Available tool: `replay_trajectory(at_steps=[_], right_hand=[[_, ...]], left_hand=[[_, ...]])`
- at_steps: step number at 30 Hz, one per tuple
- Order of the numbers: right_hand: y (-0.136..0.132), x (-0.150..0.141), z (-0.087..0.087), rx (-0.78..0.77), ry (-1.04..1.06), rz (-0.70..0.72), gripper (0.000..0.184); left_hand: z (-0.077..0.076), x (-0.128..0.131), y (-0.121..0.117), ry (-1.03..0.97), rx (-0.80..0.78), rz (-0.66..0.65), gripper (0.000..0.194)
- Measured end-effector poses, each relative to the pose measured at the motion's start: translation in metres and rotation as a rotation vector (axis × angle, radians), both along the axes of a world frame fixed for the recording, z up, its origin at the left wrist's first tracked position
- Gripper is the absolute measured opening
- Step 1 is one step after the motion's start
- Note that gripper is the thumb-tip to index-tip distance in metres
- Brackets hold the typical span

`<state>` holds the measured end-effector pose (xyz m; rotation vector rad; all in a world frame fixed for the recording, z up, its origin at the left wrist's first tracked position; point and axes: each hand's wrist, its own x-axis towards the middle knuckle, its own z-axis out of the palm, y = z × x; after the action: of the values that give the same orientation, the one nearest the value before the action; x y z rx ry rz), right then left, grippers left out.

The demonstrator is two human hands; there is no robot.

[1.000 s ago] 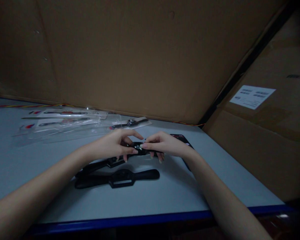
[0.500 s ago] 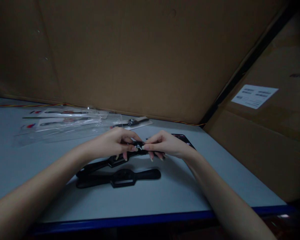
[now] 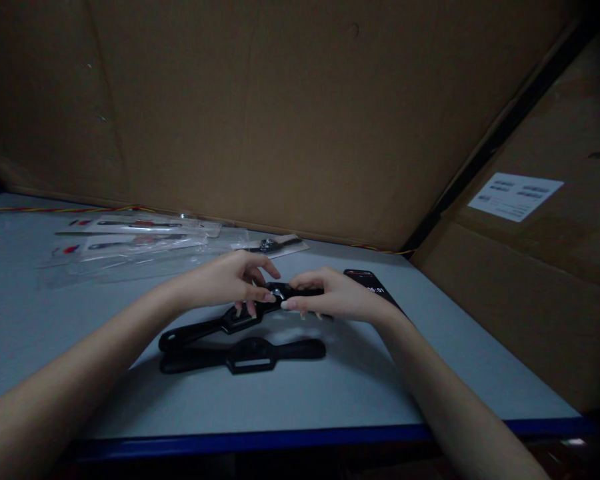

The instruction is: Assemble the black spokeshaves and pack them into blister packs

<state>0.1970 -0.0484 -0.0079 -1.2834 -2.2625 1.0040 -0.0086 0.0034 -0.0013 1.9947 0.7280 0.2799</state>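
Head view: a corrugated cardboard sheet (image 3: 280,113) stands behind the bench, and a cardboard carton (image 3: 510,313) closes off the right side. The carton bears a white printed label (image 3: 515,197); its lines of text are too small to read. The pale grey workbench (image 3: 360,393) has a blue edge strip (image 3: 240,435) along its near side, and a red-and-yellow wire (image 3: 55,209) runs along its back edge.

At back left lie clear plastic bags (image 3: 145,257) holding black watch straps on white cards with red marks; no brand is legible. Just right of them, a packaged black watch (image 3: 273,245) sits on a white card.

Centre bench: a black strap watch (image 3: 230,321) runs diagonally, its far end toward the person's left. Both hands grasp it at the case: the left hand (image 3: 220,283) pinches from one side, the right hand (image 3: 333,297) from the other. A second black strap watch (image 3: 243,357) lies flat just nearer the person, not touching the held one. Beside the right hand, a black smartphone (image 3: 365,280) shows light digits on its screen, possibly a time, not reliably legible
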Motion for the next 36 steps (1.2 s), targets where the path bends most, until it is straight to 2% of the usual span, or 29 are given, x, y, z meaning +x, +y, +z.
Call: replay_trajectory(at_steps=[5, 11, 13, 17, 21, 28, 33, 35, 36], right_hand=[[-0.001, -0.010, -0.010, 0.464, -0.268, -0.196, 0.041], [-0.001, -0.019, -0.014, 0.926, -0.412, -0.290, 0.033], [-0.001, -0.022, -0.014, 1.010, -0.481, -0.306, 0.033], [0.000, -0.028, -0.017, 0.996, -0.558, -0.245, 0.032], [0.003, -0.031, -0.022, 1.001, -0.594, -0.264, 0.030], [0.006, -0.032, -0.030, 1.027, -0.587, -0.283, 0.029], [0.006, -0.022, -0.021, 0.982, -0.469, -0.304, 0.028], [0.007, -0.015, -0.014, 1.015, -0.412, -0.362, 0.029], [0.008, -0.012, -0.012, 1.028, -0.386, -0.382, 0.035]], left_hand=[[-0.004, 0.002, 0.002, -0.014, 0.024, 0.043, 0.032], [-0.007, 0.003, 0.005, -0.044, 0.007, 0.121, 0.032], [-0.010, 0.004, 0.006, -0.051, -0.008, 0.155, 0.030], [-0.016, 0.006, 0.006, -0.092, -0.039, 0.165, 0.032], [-0.017, 0.008, 0.002, -0.130, -0.007, 0.173, 0.039], [-0.023, 0.018, -0.008, -0.195, 0.040, 0.266, 0.035], [-0.018, 0.009, 0.001, -0.173, 0.228, 0.219, 0.036], [-0.011, 0.003, 0.003, -0.151, 0.374, 0.199, 0.035], [-0.008, 0.000, 0.003, -0.123, 0.483, 0.192, 0.034]])
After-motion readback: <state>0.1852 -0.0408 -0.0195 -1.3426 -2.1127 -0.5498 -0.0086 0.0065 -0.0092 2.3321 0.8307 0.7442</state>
